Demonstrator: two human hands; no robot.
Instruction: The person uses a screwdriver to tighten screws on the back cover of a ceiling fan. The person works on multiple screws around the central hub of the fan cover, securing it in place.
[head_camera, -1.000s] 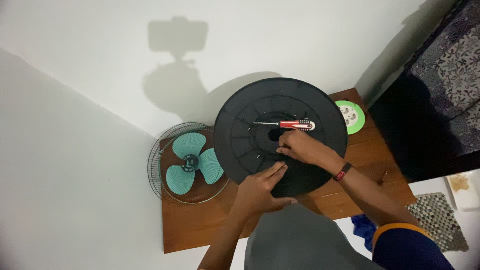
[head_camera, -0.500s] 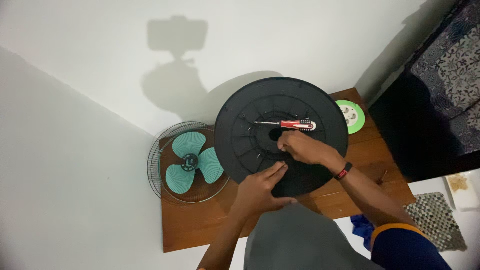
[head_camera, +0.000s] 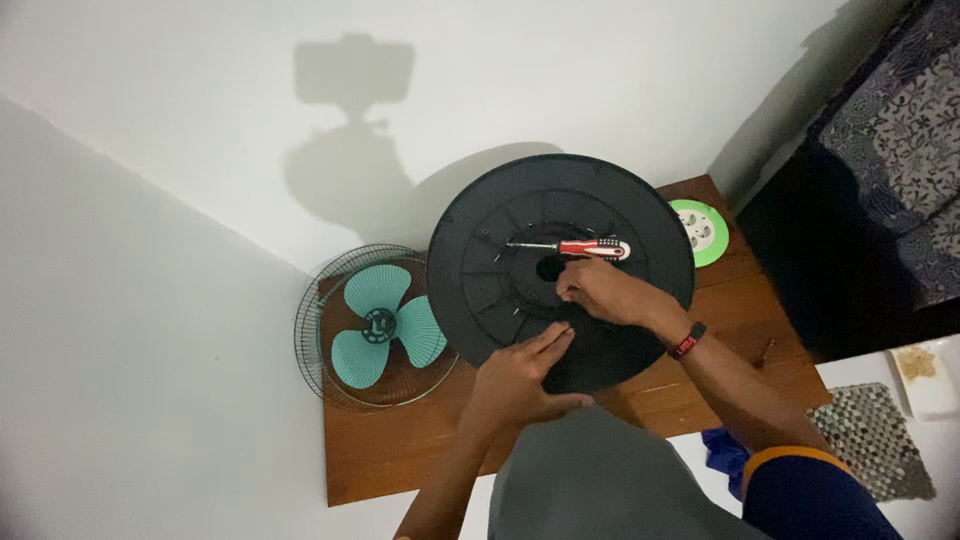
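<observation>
Here, ribbed round black plastic base (head_camera: 500, 290), left hand (head_camera: 515, 385) flat on rim, right hand (head_camera: 600, 292) pinching near hub, red-handled screwdriver (head_camera: 570, 247) resting loose.

Teal fan blade (head_camera: 385, 325) — green reel (head_camera: 703, 232)

no pkgs, labels, signs or screens in view.

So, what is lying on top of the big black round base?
On the black round base lie a red-handled screwdriver and both hands: the left hand flat near its front edge, the right hand by the centre hole. Whatever is under the right fingers is hidden.
</observation>
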